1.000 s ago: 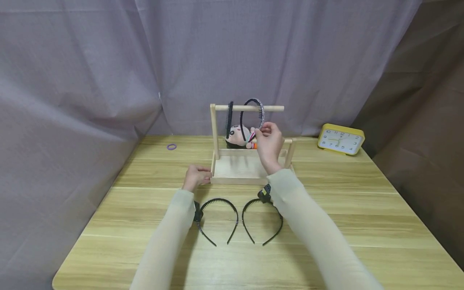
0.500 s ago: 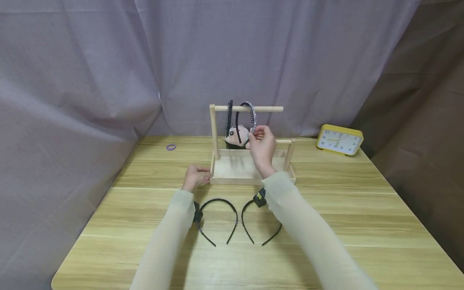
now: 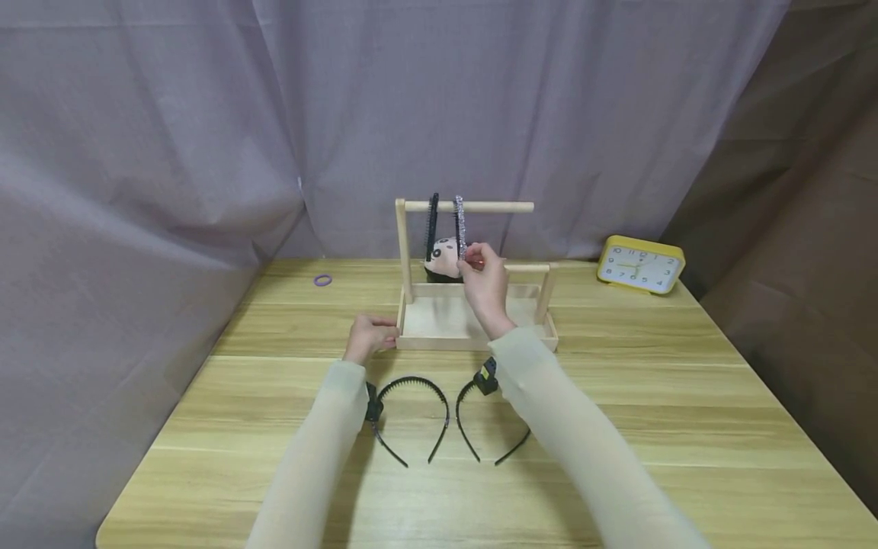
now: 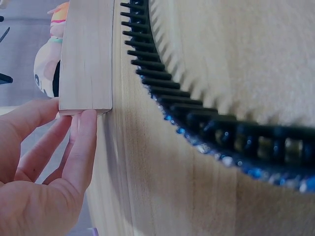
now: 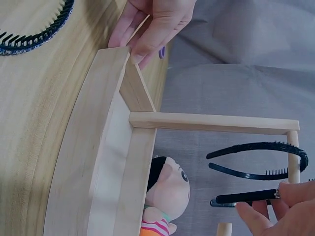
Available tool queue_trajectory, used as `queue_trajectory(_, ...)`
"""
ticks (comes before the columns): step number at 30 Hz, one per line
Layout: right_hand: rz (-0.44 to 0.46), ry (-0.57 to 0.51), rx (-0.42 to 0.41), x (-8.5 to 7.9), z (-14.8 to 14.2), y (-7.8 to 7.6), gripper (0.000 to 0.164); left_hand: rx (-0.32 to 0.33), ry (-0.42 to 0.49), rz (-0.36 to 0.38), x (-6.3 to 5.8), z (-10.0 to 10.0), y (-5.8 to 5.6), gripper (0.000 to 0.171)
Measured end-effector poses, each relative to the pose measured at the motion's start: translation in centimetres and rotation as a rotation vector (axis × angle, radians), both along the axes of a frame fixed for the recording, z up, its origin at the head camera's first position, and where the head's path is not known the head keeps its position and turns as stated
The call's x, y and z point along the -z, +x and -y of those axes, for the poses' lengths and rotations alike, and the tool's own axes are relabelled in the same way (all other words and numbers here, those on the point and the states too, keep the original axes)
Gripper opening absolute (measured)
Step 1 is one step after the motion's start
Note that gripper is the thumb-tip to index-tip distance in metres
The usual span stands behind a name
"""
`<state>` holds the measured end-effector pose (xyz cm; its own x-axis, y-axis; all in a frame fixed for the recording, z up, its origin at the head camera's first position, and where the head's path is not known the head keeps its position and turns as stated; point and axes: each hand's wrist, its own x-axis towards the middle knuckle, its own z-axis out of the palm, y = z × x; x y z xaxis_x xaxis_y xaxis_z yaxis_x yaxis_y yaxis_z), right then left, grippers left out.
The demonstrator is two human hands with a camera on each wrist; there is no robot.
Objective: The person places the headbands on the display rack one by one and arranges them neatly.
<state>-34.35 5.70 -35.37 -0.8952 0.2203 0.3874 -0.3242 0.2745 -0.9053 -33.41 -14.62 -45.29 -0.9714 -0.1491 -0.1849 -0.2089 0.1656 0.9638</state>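
Along the wooden bar (image 3: 501,207), pinching in the right hand (image 3: 487,286) a glittery headband (image 3: 461,223) apparently hooked over it, and touching the tray (image 3: 442,344) with near-straight fingers of the left hand (image 3: 373,335). Seemingly half done, with a black headband (image 3: 431,229) hanging alongside and two loose headbands (image 3: 413,379) on the tabletop (image 3: 686,427). Beyond, showing hour numerals (image 3: 616,251) but no legible brand on the yellow clock (image 3: 641,264).

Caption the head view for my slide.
Right hand pinches a glittery headband at the wooden bar; left hand touches the tray.
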Motion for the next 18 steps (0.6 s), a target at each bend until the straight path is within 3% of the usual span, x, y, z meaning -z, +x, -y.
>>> queue_trajectory(9, 0.011, 0.033, -0.009, -0.11, -0.04, -0.22, 0.012, 0.003, -0.013, -0.002, -0.07, 0.01, 0.11, 0.031)
queue_trajectory(18, 0.083, 0.000, -0.051, 0.10, -0.42, -0.47, 0.040, -0.005, -0.016, -0.003, -0.10, -0.11, 0.11, 0.030)
